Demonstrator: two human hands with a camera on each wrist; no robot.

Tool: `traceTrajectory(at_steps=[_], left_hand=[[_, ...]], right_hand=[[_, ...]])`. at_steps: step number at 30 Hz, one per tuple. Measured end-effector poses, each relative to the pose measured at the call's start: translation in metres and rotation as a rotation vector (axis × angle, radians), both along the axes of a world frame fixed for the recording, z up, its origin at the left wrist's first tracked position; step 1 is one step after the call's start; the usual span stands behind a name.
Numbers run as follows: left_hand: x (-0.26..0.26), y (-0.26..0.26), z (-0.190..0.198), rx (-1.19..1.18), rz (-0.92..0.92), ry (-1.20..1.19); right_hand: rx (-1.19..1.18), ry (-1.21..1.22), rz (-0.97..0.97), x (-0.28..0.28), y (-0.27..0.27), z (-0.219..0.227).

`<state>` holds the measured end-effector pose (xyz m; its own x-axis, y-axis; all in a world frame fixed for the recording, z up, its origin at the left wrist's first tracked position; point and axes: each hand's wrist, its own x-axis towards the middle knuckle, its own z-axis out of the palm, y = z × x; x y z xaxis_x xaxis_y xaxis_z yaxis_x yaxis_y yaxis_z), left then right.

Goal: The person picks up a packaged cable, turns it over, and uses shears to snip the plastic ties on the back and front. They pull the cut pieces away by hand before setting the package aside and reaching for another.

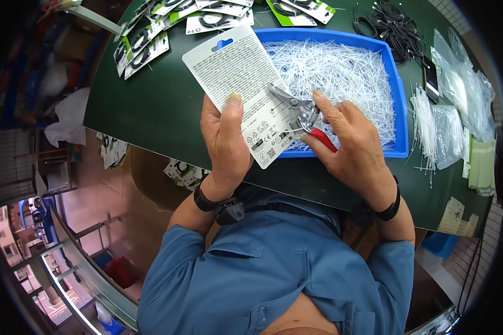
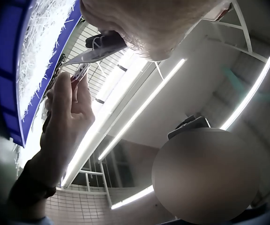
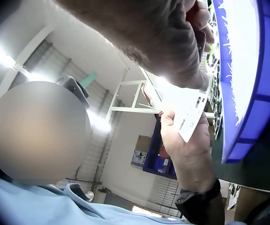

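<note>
My left hand [image 1: 227, 139] grips a white printed card [image 1: 235, 72], its thumb flat on the printed face and its fingers behind. In my right hand [image 1: 355, 142] are small cutters with a red handle [image 1: 323, 139] and metal blades [image 1: 284, 95] lying over the card's right edge. A thin white tie [image 1: 288, 130] stands out from the card near the cutters. The right wrist view shows the left hand [image 3: 186, 140] under the card [image 3: 191, 117]. In the left wrist view the right hand [image 2: 67, 112] holds the cutters at the card's edge.
Behind the hands, a blue tray [image 1: 399, 106] holds a heap of white strips [image 1: 335, 72]. Carded black cables [image 1: 215, 21] lie at the back left, loose black cables [image 1: 394, 28] at the back right. White ties [image 1: 423, 128] and clear bags [image 1: 458, 84] lie on the right.
</note>
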<state>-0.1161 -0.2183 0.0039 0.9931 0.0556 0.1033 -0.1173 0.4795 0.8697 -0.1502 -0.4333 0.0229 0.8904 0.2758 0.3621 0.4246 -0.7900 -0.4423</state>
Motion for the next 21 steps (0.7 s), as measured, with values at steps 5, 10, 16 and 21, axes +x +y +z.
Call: traceTrajectory(at_steps=[5,10,16,21], left_hand=[[-0.007,-0.007,-0.008,0.072,0.007,-0.030],[-0.008,-0.011,-0.007,0.090,0.034,-0.056],[-0.006,-0.011,-0.019,0.182,0.042,-0.004],[-0.001,-0.010,-0.024,0.142,0.004,0.115]], right_hand=[[-0.001,0.043,0.007,-0.005,-0.004,0.003],[0.058,0.063,-0.016,-0.011,-0.002,-0.009],[0.097,0.110,-0.016,-0.012,-0.003,-0.026],[0.098,0.140,-0.005,-0.012,-0.007,-0.037]])
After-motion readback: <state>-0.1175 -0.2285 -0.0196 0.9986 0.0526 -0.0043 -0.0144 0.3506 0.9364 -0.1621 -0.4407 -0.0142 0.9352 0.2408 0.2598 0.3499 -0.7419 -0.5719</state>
